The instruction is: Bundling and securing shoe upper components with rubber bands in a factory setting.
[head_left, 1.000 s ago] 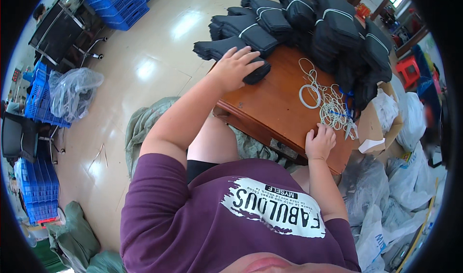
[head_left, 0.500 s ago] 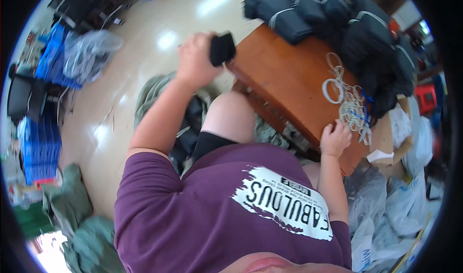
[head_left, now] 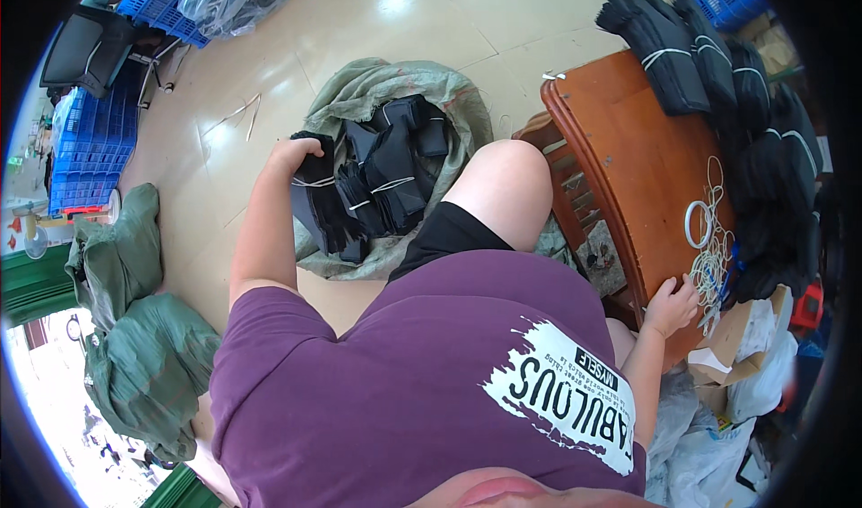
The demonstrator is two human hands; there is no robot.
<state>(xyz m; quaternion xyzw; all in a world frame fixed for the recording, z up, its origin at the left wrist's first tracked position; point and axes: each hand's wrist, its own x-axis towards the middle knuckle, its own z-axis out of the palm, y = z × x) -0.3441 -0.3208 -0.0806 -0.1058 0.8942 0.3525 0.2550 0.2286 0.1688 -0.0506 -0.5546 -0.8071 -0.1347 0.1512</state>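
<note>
Brown polished wood makes up the tabletop (head_left: 620, 140), its rounded left edge running beside the person's bare knee (head_left: 507, 176); a strip of wood surface lies between that edge and the white-banded black fabric stacks (head_left: 673, 86) along the far side; pale glossy floor tiles (head_left: 395, 41) spread from there toward the blue plastic crates (head_left: 94, 153) at the left, with thin pale strips (head_left: 254, 118) lying on them; an open grey-green woven sack (head_left: 386, 75) sits near the knee, its rim folded around black stacks, some bound in white; the left hand (head_left: 301, 153) is clamped on the upper end of a black fabric bundle with a white band (head_left: 314, 205), over the sack's left part; whether it rests on the contents I cannot tell; the right hand (head_left: 672, 307) lies at the table's near edge, fingers slightly apart, just beside tangled pale string (head_left: 714, 266); beyond it, a brown cardboard box (head_left: 730, 328) holds white material (head_left: 760, 324); counted: one bundle in the grip, at least four stacks by the tabletop, one white ring (head_left: 697, 223) by the string, one cardboard box, two bulging green sacks (head_left: 148, 364) at the left
</note>
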